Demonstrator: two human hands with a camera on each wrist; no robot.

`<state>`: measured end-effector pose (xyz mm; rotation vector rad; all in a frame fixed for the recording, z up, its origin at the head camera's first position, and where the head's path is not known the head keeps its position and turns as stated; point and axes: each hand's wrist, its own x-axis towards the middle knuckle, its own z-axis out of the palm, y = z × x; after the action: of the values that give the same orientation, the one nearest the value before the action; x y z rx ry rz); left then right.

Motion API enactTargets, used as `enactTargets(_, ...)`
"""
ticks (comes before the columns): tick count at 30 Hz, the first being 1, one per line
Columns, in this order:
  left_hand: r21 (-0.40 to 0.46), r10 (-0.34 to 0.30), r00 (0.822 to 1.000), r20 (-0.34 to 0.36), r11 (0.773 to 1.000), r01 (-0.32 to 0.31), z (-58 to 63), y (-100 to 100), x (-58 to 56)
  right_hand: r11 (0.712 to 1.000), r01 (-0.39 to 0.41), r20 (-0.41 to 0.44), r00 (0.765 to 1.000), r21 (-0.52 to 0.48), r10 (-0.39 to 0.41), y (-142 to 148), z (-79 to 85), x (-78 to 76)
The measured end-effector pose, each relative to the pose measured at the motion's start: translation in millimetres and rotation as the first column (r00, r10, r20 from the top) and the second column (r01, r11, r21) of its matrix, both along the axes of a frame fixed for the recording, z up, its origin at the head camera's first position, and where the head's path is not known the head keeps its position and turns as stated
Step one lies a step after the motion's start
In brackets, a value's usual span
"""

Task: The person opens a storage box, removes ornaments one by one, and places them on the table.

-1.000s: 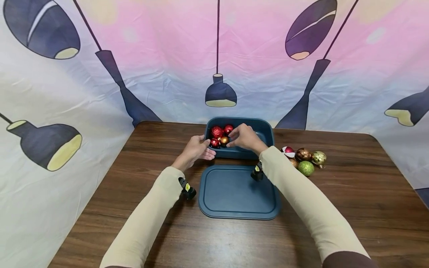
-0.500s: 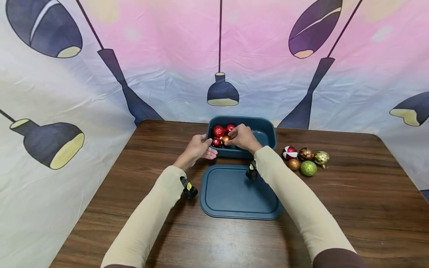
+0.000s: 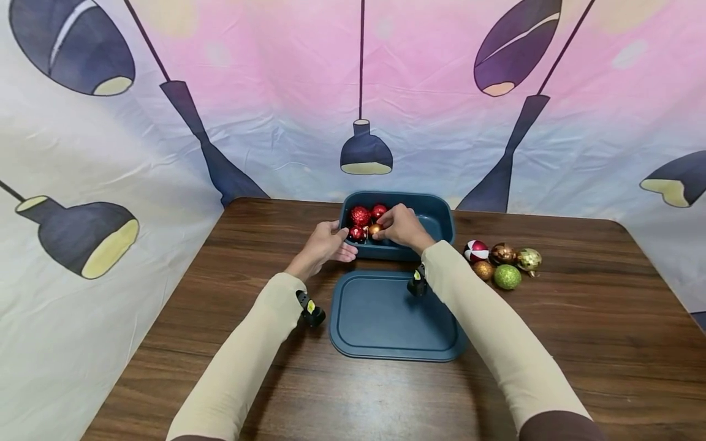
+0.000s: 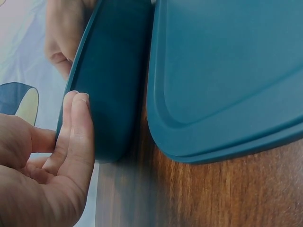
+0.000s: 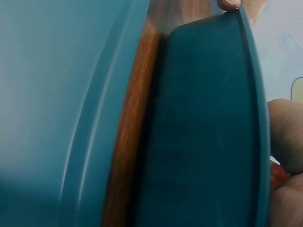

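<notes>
A dark blue-green plastic box (image 3: 441, 219) stands at the back of the table. Its near left corner is held by my left hand (image 3: 324, 244); in the left wrist view the fingers (image 4: 78, 137) lie along the outer wall, with the thumb at the rim. Over the box, my right hand (image 3: 404, 226) pinches a small gold bauble (image 3: 375, 229). Red baubles (image 3: 360, 215) sit beside it in the left part of the box. The box wall (image 5: 208, 123) hides most of the right hand in the right wrist view.
A matching lid (image 3: 397, 318) lies flat in front of the box. To the right are several loose baubles: a red-and-white one (image 3: 476, 250), a brown one (image 3: 503, 253), a pale gold one (image 3: 528, 260), an orange-gold one (image 3: 483, 270) and a green glittery one (image 3: 507, 277). A printed cloth hangs behind.
My right hand has shifted slightly within the box, with the gold bauble still at its fingertips. The left hand keeps its place at the corner. The head view has moved a little.
</notes>
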<state>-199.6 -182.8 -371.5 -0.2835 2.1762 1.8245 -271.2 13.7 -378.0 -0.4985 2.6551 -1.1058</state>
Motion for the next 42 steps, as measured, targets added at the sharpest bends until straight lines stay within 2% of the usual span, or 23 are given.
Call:
enactTargets(16, -0.008, -0.008, 1.0, -0.012, 1.0, 0.008, 1.2, 1, 1.3, 1.0, -0.003, -0.026, 1.0, 0.003, 0.003, 27, 19.0, 5.8)
enactTargets(35, -0.003, -0.005, 1.0, -0.013, 1.0, 0.005, -0.4, 0, 1.1, 0.996, -0.091, -0.099, 0.991, 0.016, 0.092, 73, 55.9, 22.1)
enactTargets(42, 0.002, -0.006, 1.0, -0.014, 1.0, 0.006, 0.4, 0, 1.9, 0.997, -0.066, -0.102, 0.992, 0.038, 0.069, 98, 67.1, 29.4)
